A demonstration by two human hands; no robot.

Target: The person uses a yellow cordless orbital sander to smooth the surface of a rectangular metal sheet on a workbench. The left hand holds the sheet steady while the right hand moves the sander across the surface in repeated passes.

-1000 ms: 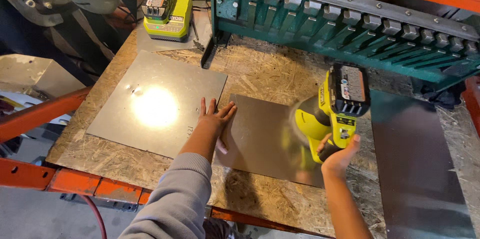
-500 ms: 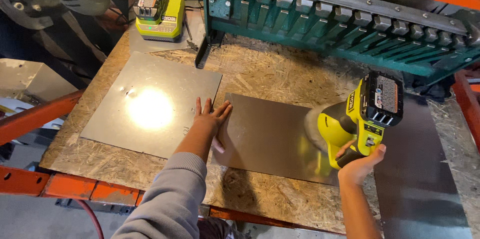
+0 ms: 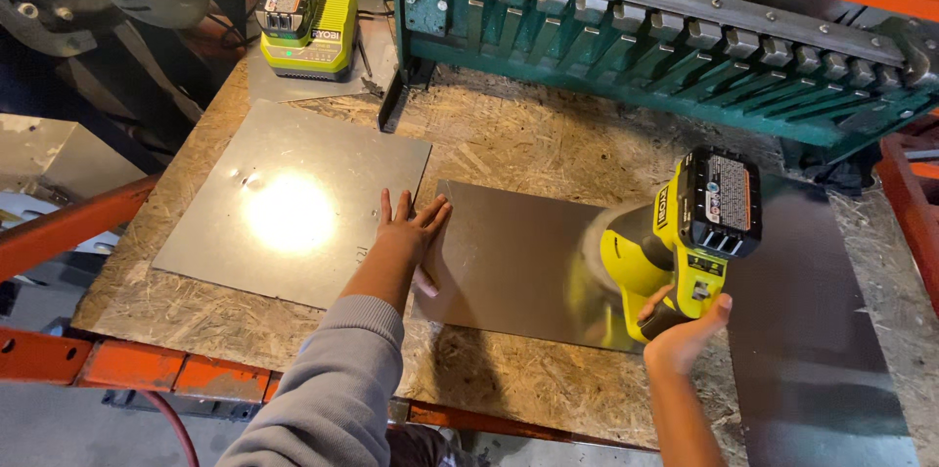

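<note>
The left hand (image 3: 409, 230) lies flat, fingers spread and released, pressing on the left edge of the middle sheet (image 3: 509, 262), a dull grey metal panel that rests on the chipboard bench (image 3: 548, 134). The right hand (image 3: 683, 328) is clenched round the grip of a yellow cordless tool (image 3: 680, 242), whose black battery pack points up toward 12 o'clock; the tool's working end sits against the middle sheet at that sheet's 3 o'clock side, blurred, so its head cannot be made out. From the left hand, a second sheet (image 3: 293, 203) lies at 9 o'clock, its corner just beside the fingertips, with a bright glare spot near its centre. A darker sheet (image 3: 812, 330) lies at 3 o'clock from the tool, reaching to the bench's near edge. At 11 o'clock from the left hand, well apart, a yellow charger (image 3: 308, 27) with a battery stands on a small metal plate. A green metal brake (image 3: 665, 37) runs across the far side of the bench at 12 to 2 o'clock. An orange rail (image 3: 127, 364) borders the bench at 7 o'clock.
</note>
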